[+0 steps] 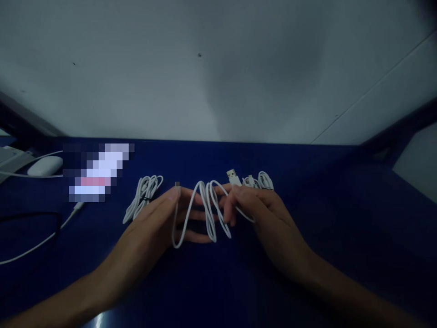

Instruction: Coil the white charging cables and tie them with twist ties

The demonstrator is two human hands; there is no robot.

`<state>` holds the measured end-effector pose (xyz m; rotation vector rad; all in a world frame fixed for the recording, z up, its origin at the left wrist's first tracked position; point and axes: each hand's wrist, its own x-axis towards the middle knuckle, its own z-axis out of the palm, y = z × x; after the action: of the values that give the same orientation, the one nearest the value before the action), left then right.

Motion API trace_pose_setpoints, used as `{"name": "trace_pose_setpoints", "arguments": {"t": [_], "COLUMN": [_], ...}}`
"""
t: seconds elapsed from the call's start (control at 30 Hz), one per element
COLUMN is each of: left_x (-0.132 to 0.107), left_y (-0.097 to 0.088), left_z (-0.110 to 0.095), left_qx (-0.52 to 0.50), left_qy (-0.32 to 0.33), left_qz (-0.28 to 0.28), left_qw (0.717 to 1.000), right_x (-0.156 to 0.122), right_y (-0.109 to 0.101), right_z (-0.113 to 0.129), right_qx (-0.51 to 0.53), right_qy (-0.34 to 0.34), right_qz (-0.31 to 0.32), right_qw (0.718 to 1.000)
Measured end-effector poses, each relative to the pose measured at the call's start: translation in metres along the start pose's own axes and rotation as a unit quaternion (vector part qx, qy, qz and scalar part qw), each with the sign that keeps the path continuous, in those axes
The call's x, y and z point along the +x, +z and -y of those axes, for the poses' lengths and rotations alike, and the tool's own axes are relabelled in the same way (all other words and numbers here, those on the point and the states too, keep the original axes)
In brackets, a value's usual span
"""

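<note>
A white USB cable (pixel 210 212) hangs in loose loops between my two hands, above the blue table. My left hand (pixel 160 216) pinches the small connector end with thumb and forefinger, its other fingers stretched behind the loops. Between the thumb and fingers of my right hand (pixel 256 200) is the large USB plug, its metal tip pointing up. One bundled white cable (pixel 143 196) lies just past my left hand, with a dark tie around it. Partly hidden behind my right hand is more coiled white cable (pixel 265 180).
A blurred-out phone-like object (pixel 102 173) lies on the blue tabletop (pixel 218 291) at left, with a white cord (pixel 41 248) running from it. Near it sit a white rounded case (pixel 45 166) and a dark cord (pixel 30 215). A pale wall (pixel 153 91) rises behind the table.
</note>
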<state>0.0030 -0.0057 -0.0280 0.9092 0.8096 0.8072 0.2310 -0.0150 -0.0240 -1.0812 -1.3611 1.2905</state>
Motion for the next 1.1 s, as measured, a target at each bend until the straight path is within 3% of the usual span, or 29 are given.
{"name": "trace_pose_setpoints", "arguments": {"t": [0.27,0.47,0.77,0.97,1.1], "left_x": [-0.001,-0.004,-0.006,-0.001,0.001], "left_y": [0.004,-0.002,0.010,0.012,0.010], "left_z": [0.003,0.008,0.002,0.000,-0.001], "left_qx": [0.063,0.002,0.112,0.152,0.146], "left_qy": [-0.021,-0.046,0.007,0.045,0.042], "left_qz": [-0.023,0.024,-0.025,-0.045,-0.052], "left_qw": [0.998,0.999,0.993,0.986,0.987], "right_x": [-0.003,-0.001,-0.002,-0.005,-0.006], "right_y": [0.000,-0.001,-0.005,-0.005,-0.003], "right_z": [0.001,-0.003,0.001,0.008,0.012], "right_qx": [0.015,0.024,-0.028,-0.006,-0.008], "right_qy": [0.026,0.052,0.073,0.087,0.081], "right_qz": [0.029,0.013,0.028,0.119,0.138], "right_qw": [0.999,0.998,0.997,0.989,0.987]}}
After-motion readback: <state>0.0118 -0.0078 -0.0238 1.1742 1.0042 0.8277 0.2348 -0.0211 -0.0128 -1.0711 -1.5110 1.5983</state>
